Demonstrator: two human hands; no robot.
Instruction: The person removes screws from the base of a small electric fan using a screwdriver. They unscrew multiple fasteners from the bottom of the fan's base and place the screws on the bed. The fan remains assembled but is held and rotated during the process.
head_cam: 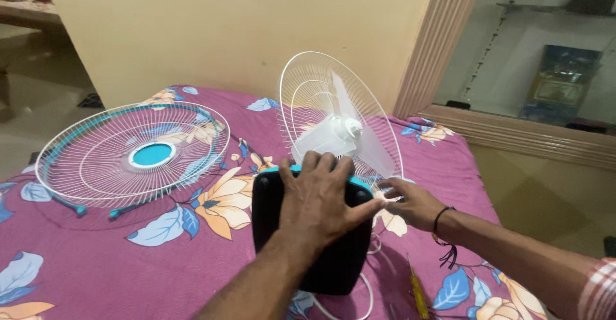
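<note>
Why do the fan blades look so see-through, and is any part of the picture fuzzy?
Head view: the translucent fan blades let soft room light through, so they look pale against the rear grille. The left hand and right hand look sharp; the glass window shows dim, hazy reflections.

Cream wall (224,31) behind a floral purple bedsheet (96,262), wood-framed mirror (449,57) at right

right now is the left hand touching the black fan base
Touching. The head view shows the left hand spread flat on the black fan base, palm and fingers pressed on its surface with no gap.
</note>
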